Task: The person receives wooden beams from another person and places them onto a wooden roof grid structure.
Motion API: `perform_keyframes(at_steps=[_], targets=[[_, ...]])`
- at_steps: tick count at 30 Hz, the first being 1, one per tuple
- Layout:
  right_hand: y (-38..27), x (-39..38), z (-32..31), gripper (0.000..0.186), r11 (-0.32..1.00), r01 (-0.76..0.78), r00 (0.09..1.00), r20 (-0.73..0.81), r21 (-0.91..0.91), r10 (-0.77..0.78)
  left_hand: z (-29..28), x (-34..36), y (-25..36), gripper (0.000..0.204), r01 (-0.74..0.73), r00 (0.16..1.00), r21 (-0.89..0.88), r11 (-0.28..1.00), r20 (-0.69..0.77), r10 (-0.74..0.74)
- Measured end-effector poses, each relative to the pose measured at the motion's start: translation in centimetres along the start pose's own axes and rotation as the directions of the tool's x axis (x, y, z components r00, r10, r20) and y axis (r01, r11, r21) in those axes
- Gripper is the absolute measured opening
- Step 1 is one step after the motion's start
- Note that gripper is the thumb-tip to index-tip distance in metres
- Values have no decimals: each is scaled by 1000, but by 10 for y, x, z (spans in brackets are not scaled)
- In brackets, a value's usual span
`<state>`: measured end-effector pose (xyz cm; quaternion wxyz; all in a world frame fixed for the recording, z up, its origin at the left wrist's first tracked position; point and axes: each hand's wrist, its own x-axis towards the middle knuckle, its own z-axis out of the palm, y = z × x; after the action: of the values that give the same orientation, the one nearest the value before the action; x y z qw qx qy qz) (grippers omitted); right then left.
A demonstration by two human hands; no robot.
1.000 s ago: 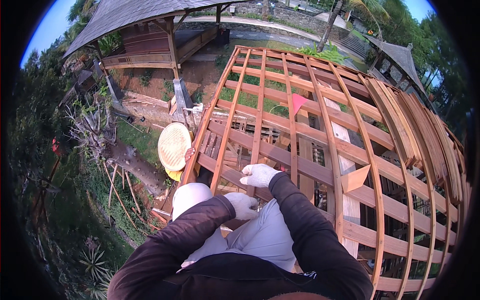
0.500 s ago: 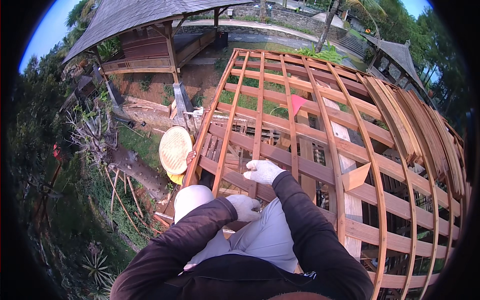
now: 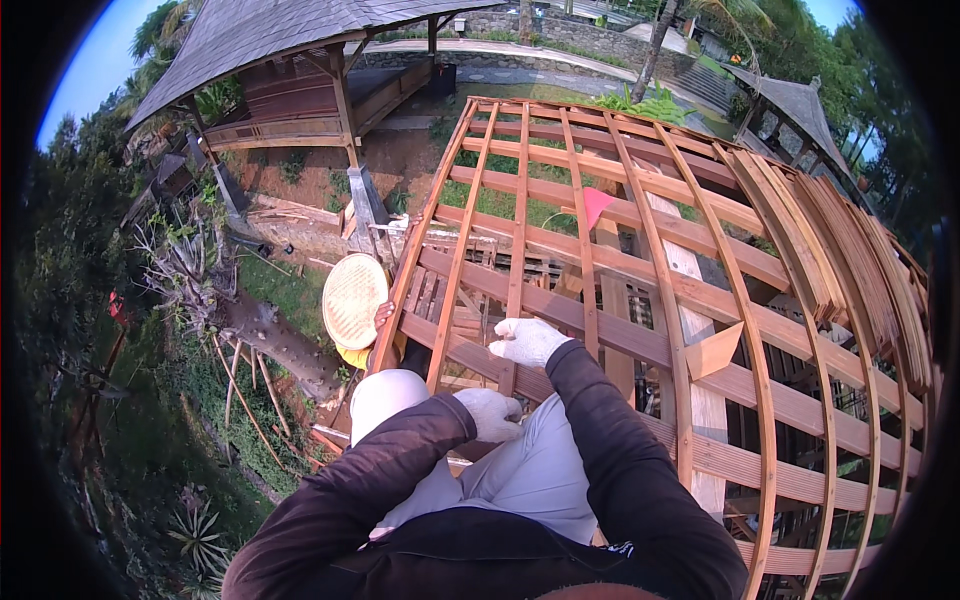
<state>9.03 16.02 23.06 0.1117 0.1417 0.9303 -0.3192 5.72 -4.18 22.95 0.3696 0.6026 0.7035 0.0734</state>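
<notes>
My right hand (image 3: 531, 342), in a white glove, is held over the wooden roof frame (image 3: 553, 304), its fingers curled inward. Whatever lies inside those fingers, if anything, is hidden. Lower and to the left, my left hand (image 3: 490, 414), gloved too, sits against my bent leg (image 3: 535, 465) in light trousers. Its fingers are drawn together, and their inner side is out of sight. Thin battens (image 3: 517, 225) cross over the wider timbers beneath both hands. Beside my knee (image 3: 385, 398), another person's bare hand (image 3: 384, 315) touches the outer edge batten.
The co-worker's woven hat (image 3: 355, 301) shows below the frame's left edge. Open gaps between timbers drop to a lower level. A loose wood block (image 3: 714, 352) and a pink flag-like piece (image 3: 597, 207) are on the frame. Stacked boards (image 3: 860, 265) lie at right; a pavilion (image 3: 290, 110) stands behind.
The co-worker's hat has shifted very slightly to the right in the picture. Both my hands keep nearly the same place and pose.
</notes>
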Motion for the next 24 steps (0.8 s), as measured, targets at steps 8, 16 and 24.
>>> perform_keyframes(at_steps=[8,16,24], targets=[[3,3,2,61,1000,-1,1000,-1,-1,1,1,0,0,48,9,1000,-38,999,-4,-9],[-3,-2,-2,60,999,20,1000,-16,25,-20,0,-1,1,48,27,1000,-36,999,16,-26],[7,5,3,60,1000,-1,1000,7,0,1,2,0,1,47,5,1000,-23,1000,-8,-6]])
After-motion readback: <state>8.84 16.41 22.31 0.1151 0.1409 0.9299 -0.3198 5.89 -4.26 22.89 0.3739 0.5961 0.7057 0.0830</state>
